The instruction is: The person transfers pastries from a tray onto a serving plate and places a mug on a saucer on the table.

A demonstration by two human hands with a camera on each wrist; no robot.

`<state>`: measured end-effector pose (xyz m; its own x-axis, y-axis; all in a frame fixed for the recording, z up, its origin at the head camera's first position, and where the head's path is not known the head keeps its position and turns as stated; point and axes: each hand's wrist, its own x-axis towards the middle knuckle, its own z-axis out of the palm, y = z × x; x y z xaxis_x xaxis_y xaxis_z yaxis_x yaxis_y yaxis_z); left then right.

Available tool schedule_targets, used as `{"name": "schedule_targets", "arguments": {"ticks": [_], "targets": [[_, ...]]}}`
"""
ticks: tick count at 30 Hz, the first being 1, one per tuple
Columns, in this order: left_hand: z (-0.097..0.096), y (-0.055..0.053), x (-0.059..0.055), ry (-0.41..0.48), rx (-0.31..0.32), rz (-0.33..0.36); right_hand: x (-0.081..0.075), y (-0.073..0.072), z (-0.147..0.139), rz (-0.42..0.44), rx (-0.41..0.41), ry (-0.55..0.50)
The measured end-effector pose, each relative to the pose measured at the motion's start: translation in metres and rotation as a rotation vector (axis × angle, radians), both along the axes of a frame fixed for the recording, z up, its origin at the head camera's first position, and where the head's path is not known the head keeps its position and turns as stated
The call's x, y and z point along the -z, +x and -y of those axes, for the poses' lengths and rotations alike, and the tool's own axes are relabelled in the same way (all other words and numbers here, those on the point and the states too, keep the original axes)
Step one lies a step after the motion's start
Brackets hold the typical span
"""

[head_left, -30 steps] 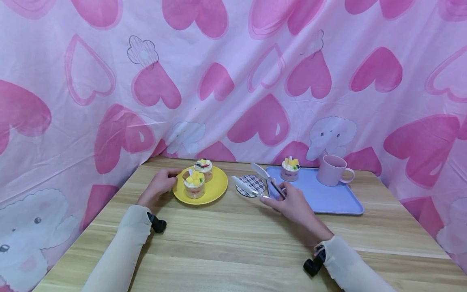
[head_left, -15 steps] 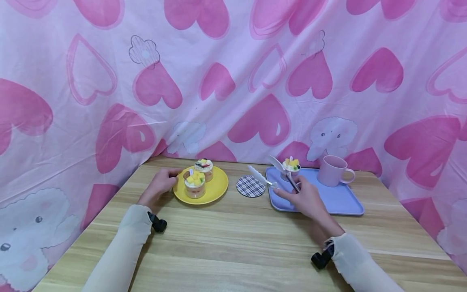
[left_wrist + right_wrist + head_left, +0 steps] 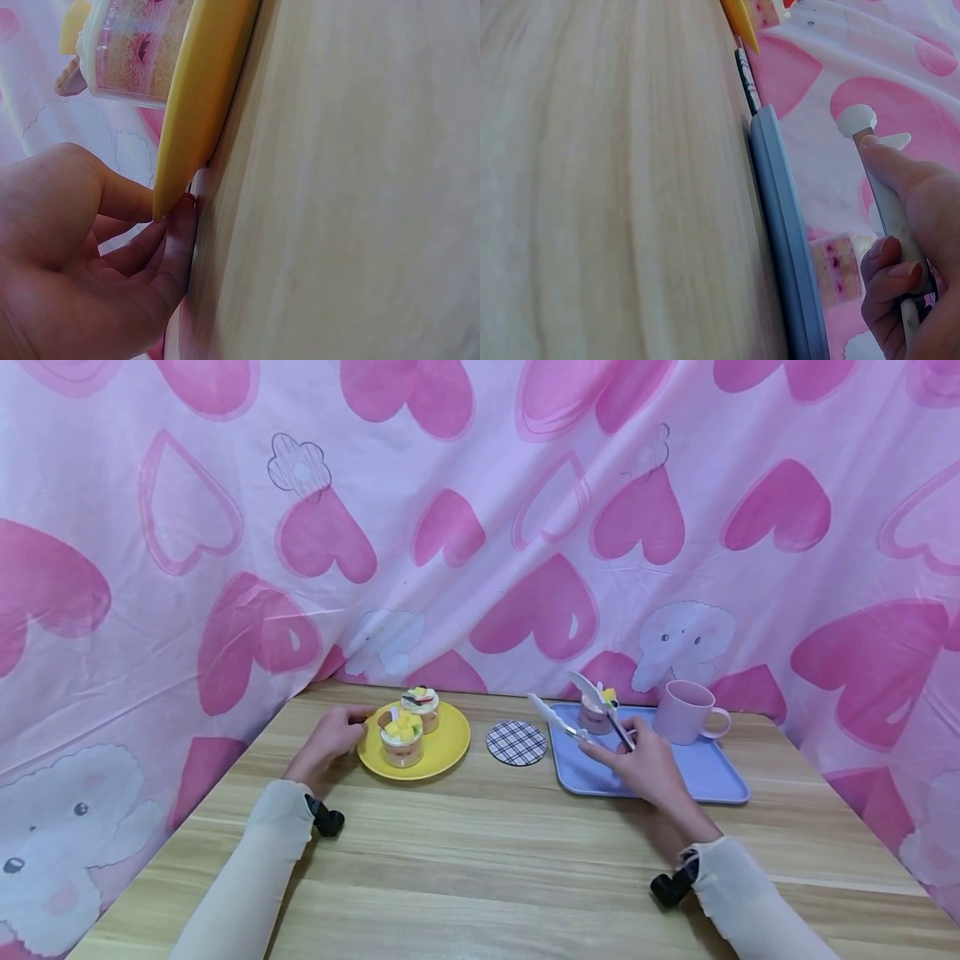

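Observation:
At the left, my left hand (image 3: 327,739) pinches the rim of a yellow plate (image 3: 452,739), thumb above and fingers beneath, as the left wrist view shows. Two dessert cups with cream and fruit toppings stand on it, a nearer one (image 3: 401,745) and a farther one (image 3: 431,715). My right hand (image 3: 647,762) grips a pair of tongs (image 3: 551,715) over a blue tray (image 3: 693,783). Spread apart, the tong arms point toward a third dessert cup (image 3: 591,720) on the tray; one arm passes in front of this cup. Whether they touch it I cannot tell.
A pink mug (image 3: 682,714) stands on the tray, to the right of the third cup. Between plate and tray lies a round checked coaster (image 3: 516,743). Behind the wooden table (image 3: 465,868) hangs a pink heart-patterned cloth (image 3: 442,460).
My right hand has carried the tongs rightward, from above the coaster to the dessert cup on the tray. My left hand has stayed at the plate's rim.

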<state>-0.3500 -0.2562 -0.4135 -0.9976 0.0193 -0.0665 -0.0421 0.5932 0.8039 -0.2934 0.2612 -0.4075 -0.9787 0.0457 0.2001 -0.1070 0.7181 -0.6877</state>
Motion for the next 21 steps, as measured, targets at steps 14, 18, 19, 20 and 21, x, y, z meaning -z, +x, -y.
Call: {"name": "schedule_targets", "arguments": {"ticks": [14, 18, 19, 20, 21], "targets": [[0.001, -0.002, 0.002, 0.025, 0.017, -0.022, -0.001, -0.001, -0.014, -0.081, 0.044, 0.024], [0.002, -0.003, 0.003, 0.012, 0.019, -0.022, 0.000, -0.002, -0.020, -0.086, 0.057, 0.010], [0.002, -0.003, 0.003, 0.011, 0.018, -0.022, 0.001, -0.003, -0.021, -0.087, 0.060, 0.008], [0.002, -0.003, 0.004, 0.011, 0.016, -0.018, 0.002, -0.004, -0.023, -0.084, 0.063, 0.005], [0.002, -0.002, 0.004, 0.006, 0.019, -0.022, 0.002, -0.004, -0.024, -0.080, 0.065, 0.003]]}}
